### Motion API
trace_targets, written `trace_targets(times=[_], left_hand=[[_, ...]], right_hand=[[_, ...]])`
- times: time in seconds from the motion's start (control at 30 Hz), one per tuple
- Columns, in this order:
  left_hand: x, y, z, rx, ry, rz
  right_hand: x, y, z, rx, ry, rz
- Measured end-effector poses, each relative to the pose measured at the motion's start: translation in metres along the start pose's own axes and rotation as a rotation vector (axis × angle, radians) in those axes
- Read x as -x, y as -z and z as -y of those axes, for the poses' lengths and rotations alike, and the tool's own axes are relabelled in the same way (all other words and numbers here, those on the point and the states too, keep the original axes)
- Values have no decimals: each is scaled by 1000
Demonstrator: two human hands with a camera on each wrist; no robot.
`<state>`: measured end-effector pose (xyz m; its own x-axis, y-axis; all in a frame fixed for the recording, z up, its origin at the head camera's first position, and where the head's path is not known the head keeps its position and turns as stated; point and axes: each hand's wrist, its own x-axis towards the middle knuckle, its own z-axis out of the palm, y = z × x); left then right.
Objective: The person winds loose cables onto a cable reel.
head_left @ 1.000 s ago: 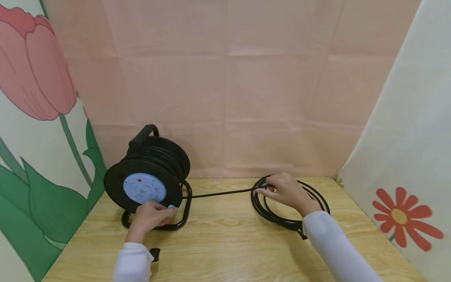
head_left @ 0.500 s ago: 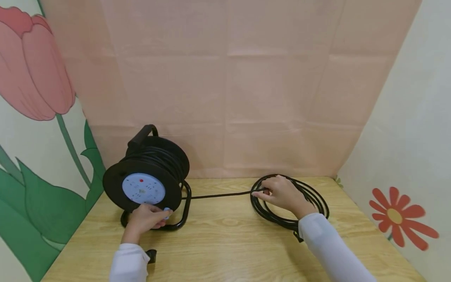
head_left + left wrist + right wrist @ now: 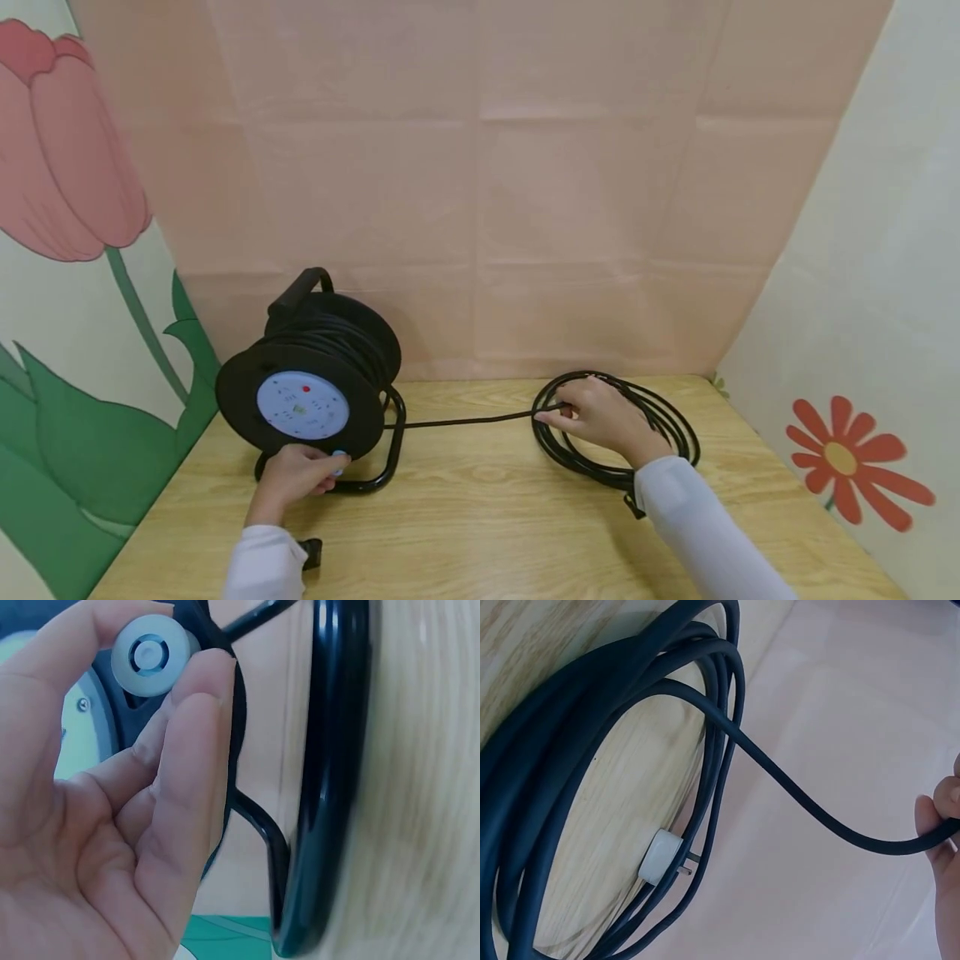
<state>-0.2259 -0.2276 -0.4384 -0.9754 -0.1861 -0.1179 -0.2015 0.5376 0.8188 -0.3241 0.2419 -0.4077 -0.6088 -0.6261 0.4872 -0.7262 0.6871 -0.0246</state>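
A black cable reel (image 3: 358,417) stands on its tube frame at the left of the table, with a pale blue socket plate (image 3: 303,421) on its face. My left hand (image 3: 292,477) pinches the small blue crank knob (image 3: 150,654) low on that face between thumb and fingers. From the reel a black cable (image 3: 465,421) runs across to the right. There my right hand (image 3: 609,418) pinches it between thumb and fingers, just above a loose coil of cable (image 3: 553,450). Inside the coil, a white plug (image 3: 660,857) with metal pins shows in the right wrist view.
A small black object (image 3: 312,553), partly behind the left sleeve, lies near the front. Another small black piece (image 3: 633,506) sits by the coil beside the right cuff. A pink cloth backdrop (image 3: 480,208) rises behind the wooden table (image 3: 480,517).
The left hand and knob have moved down and left, and the red dot on the socket plate has turned clockwise. My right hand has shifted slightly left, still holding the cable.
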Motion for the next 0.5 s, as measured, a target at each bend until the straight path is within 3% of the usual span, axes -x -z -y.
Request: trace_targets(times=[0.3, 0.5], left_hand=[[-6, 11, 20, 64, 32, 1], [-7, 17, 30, 83, 32, -34]], right_hand=[[-1, -3, 4, -27, 34, -22], [-3, -5, 7, -35, 30, -8]])
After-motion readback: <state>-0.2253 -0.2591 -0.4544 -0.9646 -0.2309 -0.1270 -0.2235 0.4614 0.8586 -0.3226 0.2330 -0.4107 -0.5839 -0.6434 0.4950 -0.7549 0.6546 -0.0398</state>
